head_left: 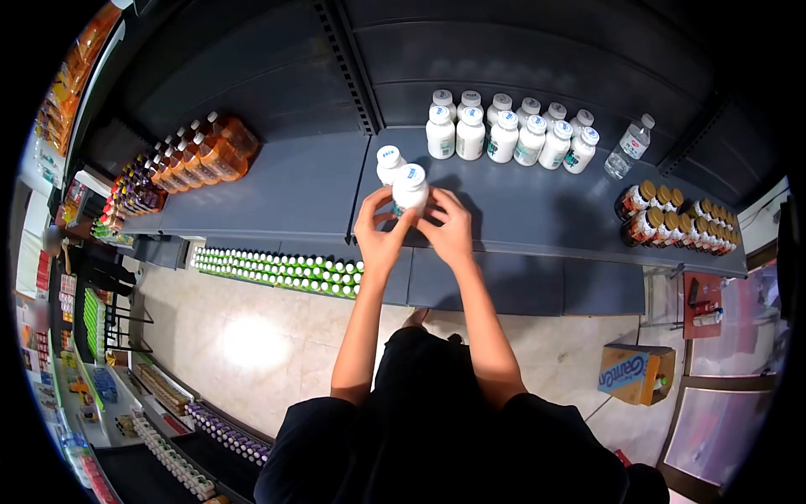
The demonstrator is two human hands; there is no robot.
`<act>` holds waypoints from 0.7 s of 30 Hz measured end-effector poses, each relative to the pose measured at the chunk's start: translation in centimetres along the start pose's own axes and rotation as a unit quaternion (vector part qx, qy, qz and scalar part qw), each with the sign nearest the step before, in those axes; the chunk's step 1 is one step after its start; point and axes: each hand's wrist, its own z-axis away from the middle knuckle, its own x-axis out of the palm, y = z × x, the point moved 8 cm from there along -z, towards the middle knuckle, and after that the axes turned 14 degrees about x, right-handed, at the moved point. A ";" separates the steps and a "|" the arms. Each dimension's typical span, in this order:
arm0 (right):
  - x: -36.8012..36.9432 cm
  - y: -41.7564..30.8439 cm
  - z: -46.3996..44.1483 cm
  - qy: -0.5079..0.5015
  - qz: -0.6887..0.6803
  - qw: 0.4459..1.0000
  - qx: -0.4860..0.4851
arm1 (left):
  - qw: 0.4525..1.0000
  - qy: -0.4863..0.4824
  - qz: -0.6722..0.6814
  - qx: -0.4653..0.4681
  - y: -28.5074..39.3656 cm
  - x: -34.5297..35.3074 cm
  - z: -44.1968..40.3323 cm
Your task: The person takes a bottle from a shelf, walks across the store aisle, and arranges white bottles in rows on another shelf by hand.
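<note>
My left hand (379,228) and my right hand (448,225) are closed around a white bottle (410,186) with a white cap, one hand on each side. The bottle is upright over the front part of the dark grey shelf (512,206). Just behind it, to the left, stands another white bottle (389,163), partly hidden by the held one. Further back and right, several more white bottles (505,139) with green print stand in two rows.
A clear water bottle (630,149) and several brown-capped jars (651,225) stand on the right of the shelf. Orange drink bottles (214,153) are at left. Green bottles (285,267) fill a lower shelf. A cardboard box (635,375) sits on the floor at right.
</note>
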 end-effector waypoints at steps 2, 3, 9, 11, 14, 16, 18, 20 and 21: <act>1.1 0.7 0.2 -0.009 0.006 1.000 0.003 | 1.000 0.016 -0.010 0.007 -0.5 -0.9 0.6; 1.7 1.1 0.2 -0.014 0.010 1.000 0.002 | 1.000 0.018 -0.001 -0.006 -1.2 -1.2 0.8; 3.1 1.1 -0.4 -0.022 0.018 1.000 0.005 | 0.999 0.024 0.019 -0.045 -2.5 -2.5 0.6; 3.3 1.1 -0.5 -0.029 0.034 0.999 0.015 | 0.998 0.027 0.017 -0.062 -3.0 -2.7 0.8; 3.3 1.0 -0.6 -0.033 0.079 0.996 0.018 | 0.998 0.022 0.011 -0.062 -3.9 -2.8 0.9; 3.3 1.0 -0.7 -0.039 0.091 0.995 0.015 | 0.998 0.010 -0.007 -0.055 -3.8 -3.0 0.8; 3.0 0.9 -0.9 -0.040 0.106 0.994 0.002 | 0.996 0.029 -0.080 -0.009 -2.4 -3.7 0.7; 2.7 0.4 -0.7 -0.038 0.122 0.992 -0.017 | 0.989 0.060 -0.129 0.031 -0.5 -4.4 0.9; 2.3 0.3 -0.8 -0.036 0.120 0.992 -0.016 | 0.985 0.082 -0.142 0.049 0.3 -4.8 1.0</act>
